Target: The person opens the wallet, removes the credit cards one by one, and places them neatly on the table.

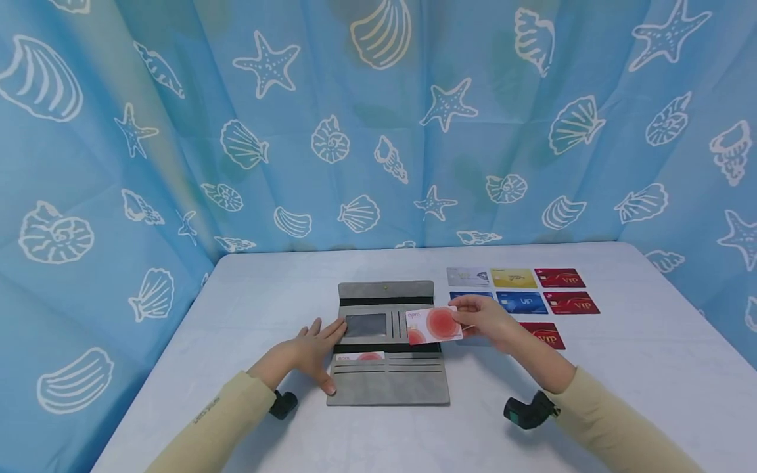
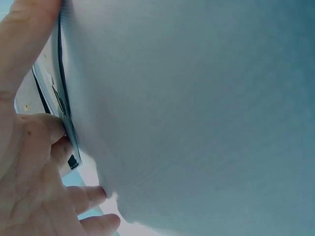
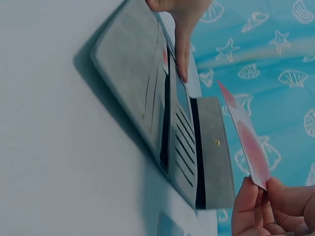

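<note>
A grey wallet (image 1: 387, 387) lies unfolded on the table, with card slots, a clear window (image 1: 365, 325) and a flap with a small snap. One white and red card (image 1: 371, 356) sits in a slot of its lower left half, its top edge showing. My left hand (image 1: 313, 351) rests with spread fingers on the wallet's left edge. My right hand (image 1: 481, 318) pinches a second white and red card (image 1: 434, 326) at its right end between thumb and fingers. In the right wrist view this card (image 3: 248, 145) is held up clear of the wallet's slots (image 3: 184, 147).
Right of the wallet, several cards lie in rows: a silver card (image 1: 468, 277), a gold card (image 1: 513, 278), blue cards (image 1: 522, 303) and red VIP cards (image 1: 560, 278). My right arm partly covers the nearest row. A blue shell-patterned curtain (image 1: 378, 131) hangs behind the white table (image 1: 266, 282).
</note>
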Motion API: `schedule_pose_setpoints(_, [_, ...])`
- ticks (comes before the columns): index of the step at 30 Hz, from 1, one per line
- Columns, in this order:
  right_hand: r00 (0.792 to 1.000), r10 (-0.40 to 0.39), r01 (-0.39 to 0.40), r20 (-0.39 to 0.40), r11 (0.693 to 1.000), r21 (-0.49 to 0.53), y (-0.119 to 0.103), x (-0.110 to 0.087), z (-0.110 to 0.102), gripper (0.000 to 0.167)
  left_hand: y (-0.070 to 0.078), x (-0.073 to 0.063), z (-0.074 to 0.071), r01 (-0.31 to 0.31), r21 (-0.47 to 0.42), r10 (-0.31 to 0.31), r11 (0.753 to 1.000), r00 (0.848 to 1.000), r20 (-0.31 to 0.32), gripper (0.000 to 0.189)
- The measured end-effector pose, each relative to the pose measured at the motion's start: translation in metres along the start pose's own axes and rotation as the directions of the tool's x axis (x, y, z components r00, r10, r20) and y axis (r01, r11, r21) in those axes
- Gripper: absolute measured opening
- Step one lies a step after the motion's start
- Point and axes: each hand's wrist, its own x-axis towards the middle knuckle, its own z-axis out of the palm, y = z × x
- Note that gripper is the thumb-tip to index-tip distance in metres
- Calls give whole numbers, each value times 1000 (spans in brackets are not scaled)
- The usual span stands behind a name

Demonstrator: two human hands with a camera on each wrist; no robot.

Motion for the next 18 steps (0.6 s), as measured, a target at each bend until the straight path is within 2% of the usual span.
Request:
schedule_pose_setpoints(10, [998, -3, -2, -67, 996, -84, 7, -14, -36, 48, -1, 1, 1, 3, -1, -3, 1000, 1000, 1, 119])
schedule_pose_setpoints(18, [996, 26, -34, -90, 996, -85, 11, -25, -63, 57, -2, 2, 2, 0, -17, 0, 1000, 1000, 5, 119])
